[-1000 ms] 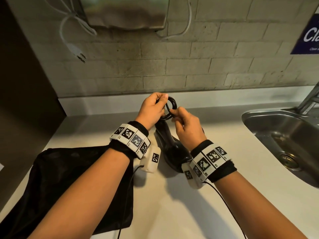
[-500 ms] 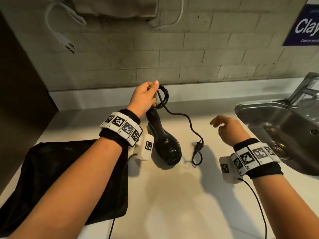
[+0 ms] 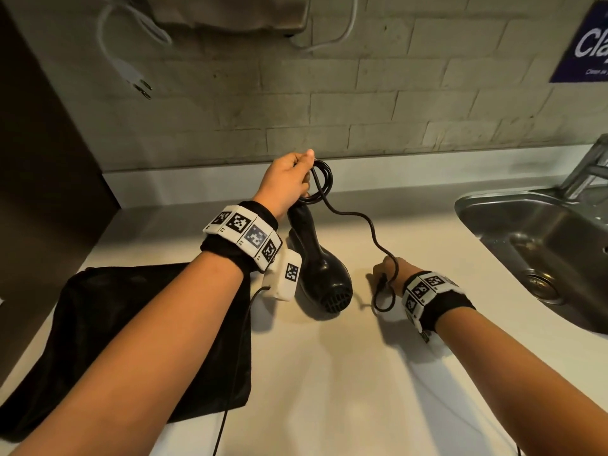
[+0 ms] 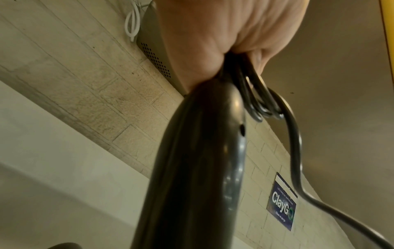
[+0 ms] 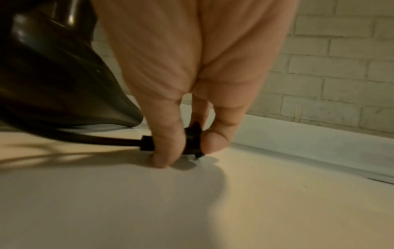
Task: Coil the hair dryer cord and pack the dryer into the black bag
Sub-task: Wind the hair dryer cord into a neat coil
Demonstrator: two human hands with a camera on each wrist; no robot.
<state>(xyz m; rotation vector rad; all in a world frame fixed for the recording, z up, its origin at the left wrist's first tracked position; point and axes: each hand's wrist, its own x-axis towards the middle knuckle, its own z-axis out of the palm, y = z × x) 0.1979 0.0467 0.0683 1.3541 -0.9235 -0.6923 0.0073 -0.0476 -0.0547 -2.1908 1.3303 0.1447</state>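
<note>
We are gripping the coiled part of the cord (image 3: 320,184) in our left hand (image 3: 285,182), fingers clenched round several loops right at the butt of the hair dryer (image 3: 324,274) handle. In the left wrist view the loops are bunching against the handle's end, just under the curled fingers, so the grip is sitting at the very top of the dryer. The dryer itself is standing tilted, its round head resting on the worktop (image 3: 345,373) with the grille facing us and its handle pointing up toward our left hand.

From the coil a loose length of cord is trailing down and to the right in a wavy line, reaching our right hand (image 3: 390,273). That hand is lying low on the worktop, just right of the dryer's head, and in the right wrist view its thumb and fingertips (image 5: 215,142) are pinching the plug (image 5: 192,141), which is touching the surface. A small loop of cord is curling beside that wrist.

The black bag (image 3: 108,340) is lying flat on the worktop to the left, under our left forearm, apart from the dryer. A steel sink (image 3: 513,225) is sitting at the far right.
</note>
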